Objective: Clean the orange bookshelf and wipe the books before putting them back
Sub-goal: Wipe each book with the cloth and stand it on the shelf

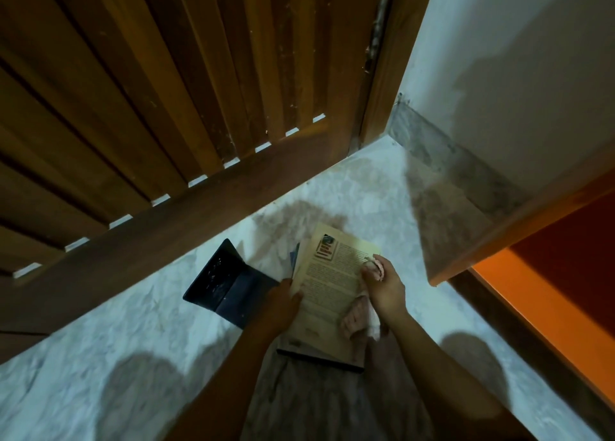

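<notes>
A cream-covered book with printed text and a small picture lies on my lap, on top of another dark-edged book. My left hand grips the cream book's left edge. Bunched in my right hand is a pinkish-white cloth, pressed against the cover's right side, with the cloth's tail hanging down over the book. A bluish book peeks out from under the cream one. The orange bookshelf stands at the right edge.
A dark blue open folder or case lies on the pale marble floor left of the books. A slatted wooden door fills the upper left. A white wall with a grey skirting runs at the upper right.
</notes>
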A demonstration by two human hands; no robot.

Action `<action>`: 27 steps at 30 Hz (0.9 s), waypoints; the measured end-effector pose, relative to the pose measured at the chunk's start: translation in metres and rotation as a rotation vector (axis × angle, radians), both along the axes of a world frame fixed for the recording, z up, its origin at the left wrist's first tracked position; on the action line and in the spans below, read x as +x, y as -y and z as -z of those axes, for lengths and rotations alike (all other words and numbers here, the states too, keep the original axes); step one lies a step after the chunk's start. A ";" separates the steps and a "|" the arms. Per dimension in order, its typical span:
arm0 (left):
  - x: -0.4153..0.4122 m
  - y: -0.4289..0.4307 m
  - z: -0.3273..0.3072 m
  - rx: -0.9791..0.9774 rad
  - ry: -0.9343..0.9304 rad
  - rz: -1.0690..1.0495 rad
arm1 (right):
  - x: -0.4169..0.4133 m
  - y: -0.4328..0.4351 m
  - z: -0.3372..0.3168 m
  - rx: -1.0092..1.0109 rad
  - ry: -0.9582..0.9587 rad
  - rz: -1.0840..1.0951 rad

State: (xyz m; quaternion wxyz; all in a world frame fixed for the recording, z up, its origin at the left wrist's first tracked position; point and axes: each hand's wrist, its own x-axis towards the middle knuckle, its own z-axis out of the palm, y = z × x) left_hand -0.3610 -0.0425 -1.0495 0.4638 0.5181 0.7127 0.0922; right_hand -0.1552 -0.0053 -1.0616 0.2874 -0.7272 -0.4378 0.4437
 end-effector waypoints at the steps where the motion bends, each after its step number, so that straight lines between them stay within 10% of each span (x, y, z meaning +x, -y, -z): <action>1: 0.000 0.001 0.000 0.005 0.007 -0.007 | 0.002 -0.002 0.001 -0.023 -0.028 0.011; 27: -0.011 0.010 0.008 0.060 0.383 -0.329 | -0.018 0.008 0.007 -0.035 -0.063 -0.148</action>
